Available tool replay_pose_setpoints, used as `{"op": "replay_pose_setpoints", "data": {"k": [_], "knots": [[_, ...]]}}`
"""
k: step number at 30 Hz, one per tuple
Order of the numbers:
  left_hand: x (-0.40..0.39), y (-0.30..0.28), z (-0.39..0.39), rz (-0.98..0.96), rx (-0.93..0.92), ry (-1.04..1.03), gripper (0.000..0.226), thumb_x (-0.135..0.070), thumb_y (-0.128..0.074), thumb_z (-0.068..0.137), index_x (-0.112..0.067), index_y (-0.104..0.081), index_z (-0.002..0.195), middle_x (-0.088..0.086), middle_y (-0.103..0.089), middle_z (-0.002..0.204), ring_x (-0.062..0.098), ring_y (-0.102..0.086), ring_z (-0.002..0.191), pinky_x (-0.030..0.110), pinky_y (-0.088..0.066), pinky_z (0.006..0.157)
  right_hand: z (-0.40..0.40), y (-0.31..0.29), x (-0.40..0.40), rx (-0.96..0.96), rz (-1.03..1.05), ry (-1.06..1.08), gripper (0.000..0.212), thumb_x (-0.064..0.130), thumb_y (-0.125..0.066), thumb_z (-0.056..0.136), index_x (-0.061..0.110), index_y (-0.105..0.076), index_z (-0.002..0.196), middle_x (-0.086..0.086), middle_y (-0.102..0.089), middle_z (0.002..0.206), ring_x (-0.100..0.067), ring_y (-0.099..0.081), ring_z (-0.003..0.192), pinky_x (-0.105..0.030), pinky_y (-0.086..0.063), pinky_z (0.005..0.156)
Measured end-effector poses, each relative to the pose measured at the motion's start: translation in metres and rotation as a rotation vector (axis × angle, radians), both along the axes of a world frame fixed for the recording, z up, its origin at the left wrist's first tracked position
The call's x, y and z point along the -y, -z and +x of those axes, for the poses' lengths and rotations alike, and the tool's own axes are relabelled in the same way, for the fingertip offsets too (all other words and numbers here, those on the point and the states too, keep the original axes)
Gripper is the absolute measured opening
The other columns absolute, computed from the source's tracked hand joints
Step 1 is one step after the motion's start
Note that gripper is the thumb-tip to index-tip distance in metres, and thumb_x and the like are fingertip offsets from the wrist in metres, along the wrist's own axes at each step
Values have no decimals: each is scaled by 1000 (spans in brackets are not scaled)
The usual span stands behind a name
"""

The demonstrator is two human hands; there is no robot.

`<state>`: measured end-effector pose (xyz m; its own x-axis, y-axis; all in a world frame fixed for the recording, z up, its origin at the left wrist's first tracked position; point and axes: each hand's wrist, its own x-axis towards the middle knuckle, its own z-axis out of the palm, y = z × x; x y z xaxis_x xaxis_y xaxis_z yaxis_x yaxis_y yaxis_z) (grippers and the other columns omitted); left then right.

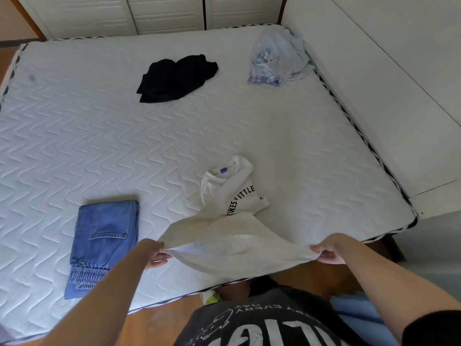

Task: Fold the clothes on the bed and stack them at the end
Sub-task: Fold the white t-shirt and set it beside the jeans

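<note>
A white T-shirt with black lettering (234, 221) lies at the bed's near edge, its hem lifted off the mattress. My left hand (156, 253) pinches the hem's left corner and my right hand (329, 249) pinches its right corner, stretching the fabric between them. The collar end rests crumpled on the mattress (124, 136). Folded blue jeans (102, 243) lie flat to the left of the shirt. A crumpled black garment (174, 77) sits farther back in the middle. A crumpled light-blue checked garment (279, 58) lies at the far right corner.
A white padded headboard (374, 83) runs along the bed's right side. White louvred wardrobe doors (149, 13) stand behind the bed. Wooden floor (159, 320) shows below the near edge, where my shoe is visible.
</note>
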<state>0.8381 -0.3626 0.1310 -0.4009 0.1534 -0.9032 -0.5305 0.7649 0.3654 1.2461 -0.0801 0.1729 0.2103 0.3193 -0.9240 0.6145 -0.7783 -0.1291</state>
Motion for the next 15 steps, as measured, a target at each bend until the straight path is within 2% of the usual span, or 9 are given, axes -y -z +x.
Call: {"op": "replay_pose_setpoints", "data": {"k": [3, 5, 6, 7, 9, 11, 13, 15], "knots": [[-8, 1, 8, -16, -1, 4, 15, -9, -50, 101, 0, -58, 110, 21, -69, 99, 29, -67, 83, 40, -53, 76, 21, 15, 4, 38, -114, 66, 30, 0, -59, 94, -9, -53, 122, -27, -62, 110, -35, -65, 95, -38, -59, 76], [-23, -2, 11, 29, -10, -40, 13, -11, -53, 100, -1, -59, 107, 24, -69, 107, 29, -67, 85, 40, -53, 82, 20, 22, -2, -65, -66, 216, 30, -1, -53, 97, -8, -49, 126, -28, -56, 124, -37, -62, 103, -38, -61, 68], [-34, -5, 11, 72, -12, -80, 14, -11, -54, 99, 0, -60, 107, 24, -69, 107, 30, -67, 86, 40, -52, 84, 15, 23, -9, -149, -33, 307, 29, -1, -52, 98, -7, -48, 126, -28, -54, 130, -37, -60, 106, -38, -60, 69], [-48, -8, 10, 127, -14, -119, 15, -10, -55, 99, 1, -60, 108, 23, -70, 103, 29, -68, 85, 39, -53, 85, 7, 22, -21, -241, -2, 385, 28, -1, -52, 98, -7, -47, 125, -28, -52, 132, -38, -59, 106, -39, -58, 80], [-85, -22, 2, 238, -34, -163, 15, -10, -54, 98, 1, -61, 107, 16, -72, 81, 22, -71, 72, 36, -55, 79, -19, 13, -56, -398, 52, 475, 30, 1, -52, 99, -8, -48, 127, -29, -57, 122, -37, -60, 94, -42, -49, 96], [-134, -48, -15, 332, -92, -220, 11, -10, -51, 100, -2, -59, 99, 13, -70, 70, 14, -68, 54, 33, -59, 67, -58, -10, -102, -508, 147, 489, 36, 4, -50, 100, -9, -45, 134, -28, -60, 108, -35, -60, 82, -44, -47, 96], [-188, -86, -38, 419, -179, -271, 13, -14, -48, 101, -8, -55, 93, 13, -67, 77, 11, -64, 48, 28, -59, 56, -104, -47, -152, -615, 267, 467, 33, 6, -50, 101, -7, -46, 131, -29, -59, 121, -32, -59, 78, -46, -47, 97], [-239, -133, -67, 492, -285, -301, 16, -17, -48, 101, -9, -56, 89, 12, -65, 76, 11, -65, 51, 25, -57, 50, -144, -91, -204, -721, 372, 429, 25, 8, -51, 101, -2, -49, 124, -28, -54, 133, -31, -62, 83, -47, -47, 98]]}}
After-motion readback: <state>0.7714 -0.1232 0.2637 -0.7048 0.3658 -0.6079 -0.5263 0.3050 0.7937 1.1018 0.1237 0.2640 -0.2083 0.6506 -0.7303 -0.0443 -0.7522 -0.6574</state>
